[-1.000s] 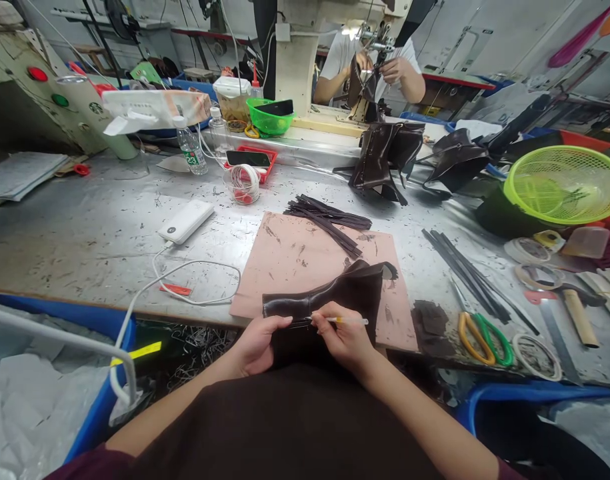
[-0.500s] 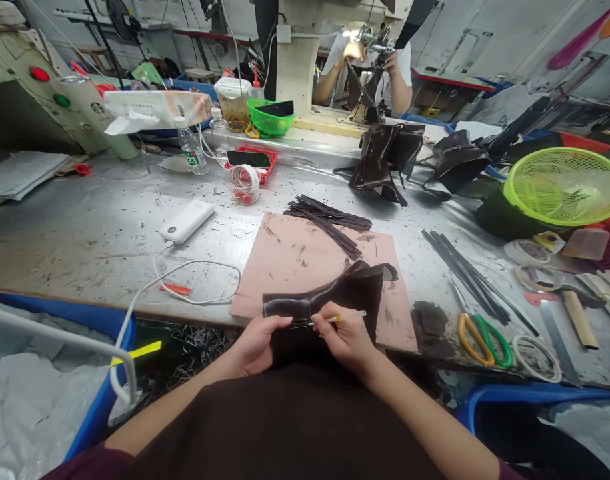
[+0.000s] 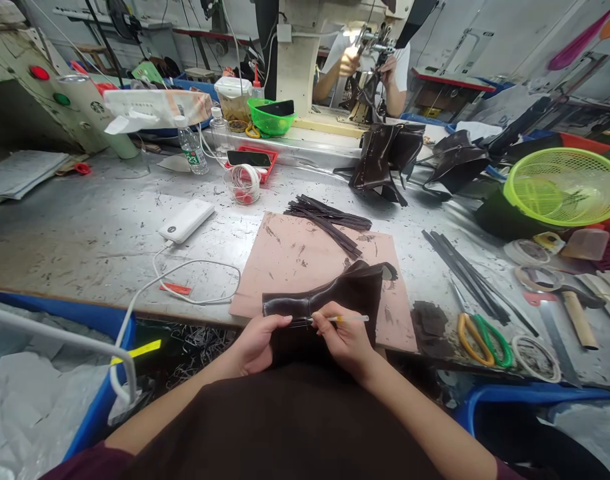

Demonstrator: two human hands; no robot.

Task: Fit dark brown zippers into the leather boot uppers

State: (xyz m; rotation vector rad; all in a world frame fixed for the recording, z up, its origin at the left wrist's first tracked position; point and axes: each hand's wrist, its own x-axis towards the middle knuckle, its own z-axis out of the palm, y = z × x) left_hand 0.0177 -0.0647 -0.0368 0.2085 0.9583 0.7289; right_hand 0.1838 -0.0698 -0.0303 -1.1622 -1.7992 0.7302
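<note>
A dark brown leather boot upper (image 3: 329, 292) lies at the front edge of a pinkish board (image 3: 279, 253), part of it hanging over my lap. My left hand (image 3: 259, 343) pinches its near edge, thumb on top. In my right hand (image 3: 345, 339) is a slim pale pen (image 3: 352, 319) with a yellowish section, its tip at the leather edge beside a seam. The fingers beneath the leather are hidden. Dark strips (image 3: 329, 220) are piled on the far part of the board.
Scissors (image 3: 477, 340), loose strips (image 3: 465, 273), tape rolls and a hammer (image 3: 579, 317) lie to the right. A white power bank (image 3: 187, 221) and its cable are at left. More boot uppers (image 3: 385, 160) sit ahead, before a co-worker's hands (image 3: 352, 61) at a sewing machine (image 3: 297, 73).
The pen has shifted slightly right and its back end has dipped a little. My left hand and the boot upper stay put. The co-worker's hands and workpiece have moved at the machine.
</note>
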